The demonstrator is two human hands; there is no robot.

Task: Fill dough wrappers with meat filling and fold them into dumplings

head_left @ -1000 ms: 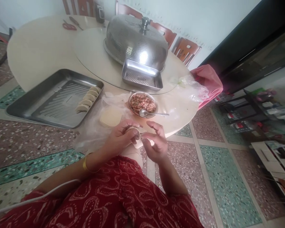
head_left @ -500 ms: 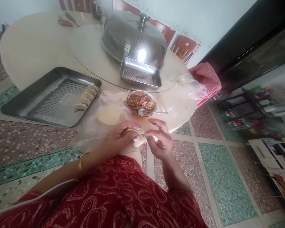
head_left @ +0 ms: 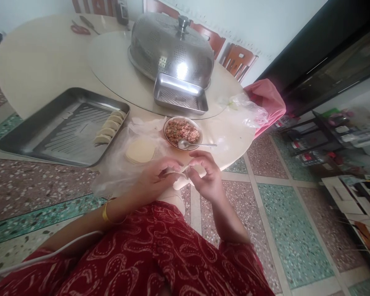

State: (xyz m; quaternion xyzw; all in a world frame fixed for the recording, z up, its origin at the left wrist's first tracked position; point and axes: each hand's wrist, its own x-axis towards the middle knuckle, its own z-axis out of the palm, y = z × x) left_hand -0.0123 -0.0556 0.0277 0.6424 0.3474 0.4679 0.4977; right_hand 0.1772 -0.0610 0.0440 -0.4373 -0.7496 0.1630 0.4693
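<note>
- Fingers of the left hand (head_left: 154, 181) and right hand (head_left: 205, 179) pinch one dumpling (head_left: 178, 177) between them, just off the tabletop (head_left: 40, 65) edge.
- Bowl of filling (head_left: 182, 131) with spoon (head_left: 195, 144) lies just beyond the dumpling.
- Wrapper stack (head_left: 140, 151) sits left of the bowl; tray (head_left: 43, 131) of folded dumplings (head_left: 108, 128) farther left.

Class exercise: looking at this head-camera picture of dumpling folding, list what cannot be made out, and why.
- Dumpling: mostly covered by left hand and right hand; its seal is unseen.
- Under the domed cover: hidden by the metal.
- Scissors: too small for detail.
- Shelf items: blurred.
</note>
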